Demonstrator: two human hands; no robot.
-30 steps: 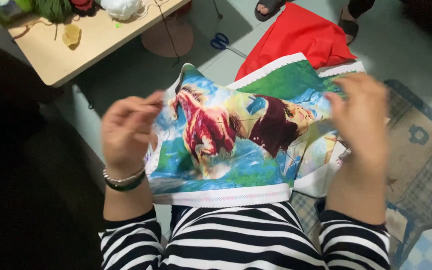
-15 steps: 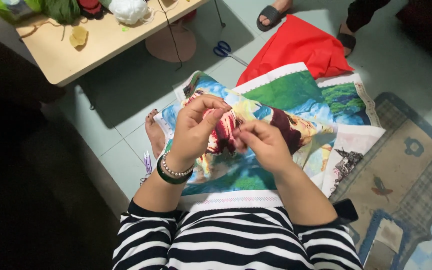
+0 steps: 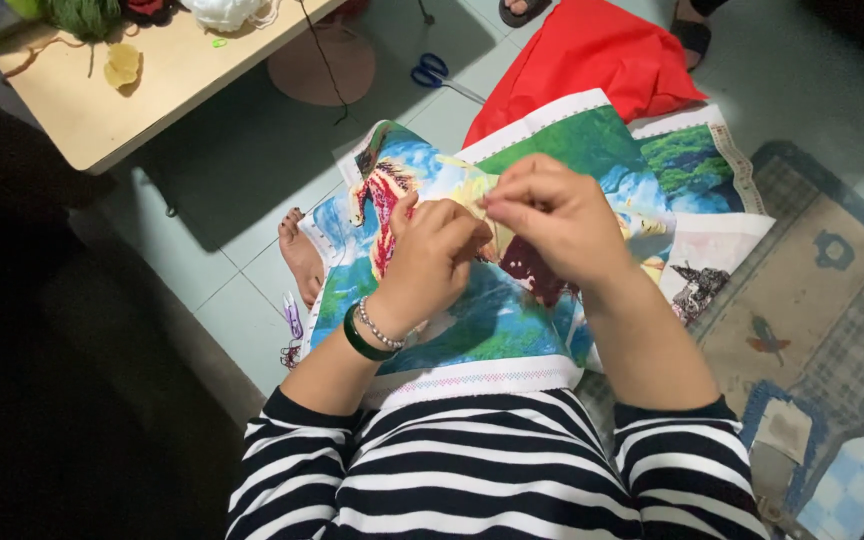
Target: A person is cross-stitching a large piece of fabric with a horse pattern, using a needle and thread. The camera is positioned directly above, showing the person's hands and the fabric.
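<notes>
A colourful printed cloth (image 3: pixel 472 320) with a white stitched border lies spread over my lap and the floor. My left hand (image 3: pixel 430 258), wearing a dark bangle and a bead bracelet, and my right hand (image 3: pixel 557 215) meet over the cloth's middle. Both have their fingertips pinched together on a small raised fold of the cloth. Whether a needle or thread sits between the fingers is hidden.
A red cloth (image 3: pixel 592 50) lies beyond the printed one, with blue-handled scissors (image 3: pixel 434 72) beside it on the tiled floor. A low wooden table (image 3: pixel 152 90) holds yarn at upper left. My bare foot (image 3: pixel 302 258), small purple snips (image 3: pixel 294 320) and a patterned rug (image 3: pixel 812 290) are nearby.
A second ago my hands were apart, holding the cloth's left and right sides. They have come together at the middle and now stay pinched there.
</notes>
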